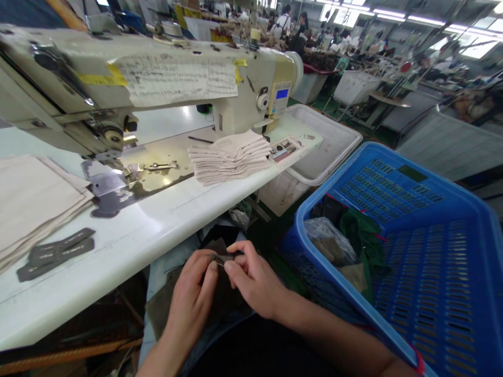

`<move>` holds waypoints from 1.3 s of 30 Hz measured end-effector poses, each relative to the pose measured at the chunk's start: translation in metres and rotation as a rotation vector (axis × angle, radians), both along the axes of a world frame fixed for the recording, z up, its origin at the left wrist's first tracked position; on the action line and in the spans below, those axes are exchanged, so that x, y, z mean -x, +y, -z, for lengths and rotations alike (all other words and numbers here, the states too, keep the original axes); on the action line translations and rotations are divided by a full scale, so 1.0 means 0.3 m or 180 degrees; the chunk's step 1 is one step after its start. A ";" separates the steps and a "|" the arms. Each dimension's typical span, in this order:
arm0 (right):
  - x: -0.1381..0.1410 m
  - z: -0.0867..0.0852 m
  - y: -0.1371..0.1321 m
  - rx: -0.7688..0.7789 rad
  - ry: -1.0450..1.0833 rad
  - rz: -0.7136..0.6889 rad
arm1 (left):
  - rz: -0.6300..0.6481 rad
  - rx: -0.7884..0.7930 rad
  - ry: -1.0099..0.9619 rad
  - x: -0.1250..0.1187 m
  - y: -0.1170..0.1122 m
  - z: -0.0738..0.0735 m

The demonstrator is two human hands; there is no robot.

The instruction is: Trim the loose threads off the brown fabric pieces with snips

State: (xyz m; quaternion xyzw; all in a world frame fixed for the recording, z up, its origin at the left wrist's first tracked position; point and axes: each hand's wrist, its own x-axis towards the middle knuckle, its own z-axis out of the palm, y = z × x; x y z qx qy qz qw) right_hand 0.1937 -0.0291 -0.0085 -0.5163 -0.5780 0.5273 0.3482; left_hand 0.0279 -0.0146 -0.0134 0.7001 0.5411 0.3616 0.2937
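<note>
Two bare hands meet just off the counter's front edge; take them as the centre of the clock. The left forearm rises from 7 o'clock, its hand back-up with the fingers bent inward. The right forearm comes in from 4 o'clock, its hand turned toward the left one, index finger arched and thumb pointing across.

The white counter runs from 8 to 1 o'clock, its edge lying between the hands and the sewing machine, which spans 10 to 12 with its needle end at 10. At 12 a pleated stack of cream pieces sits on the counter; at 9 lie dark grey strips, and just beyond them, toward 10, a flat pile of pale cloth. A blue basket fills 3 o'clock, green cloth and a clear bag inside, its near rim close beside the right forearm. A whitish bin stands between 1 and 2.

Both hands are nearly closed, thumbs against fingers, pinching between them a small dark piece of cloth at the very centre; a thin pale line at the fingertips is too small to identify. Brown cloth spreads below the left hand, toward 8.
</note>
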 end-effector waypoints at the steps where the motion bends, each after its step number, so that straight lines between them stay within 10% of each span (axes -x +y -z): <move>1: 0.002 0.004 0.002 0.0124 0.0049 0.0011 | 0.0030 -0.0021 -0.0017 -0.003 -0.001 -0.004; 39: 0.011 0.032 0.017 0.0631 0.1050 0.0206 | 0.0116 0.0058 -0.0036 -0.013 -0.010 -0.028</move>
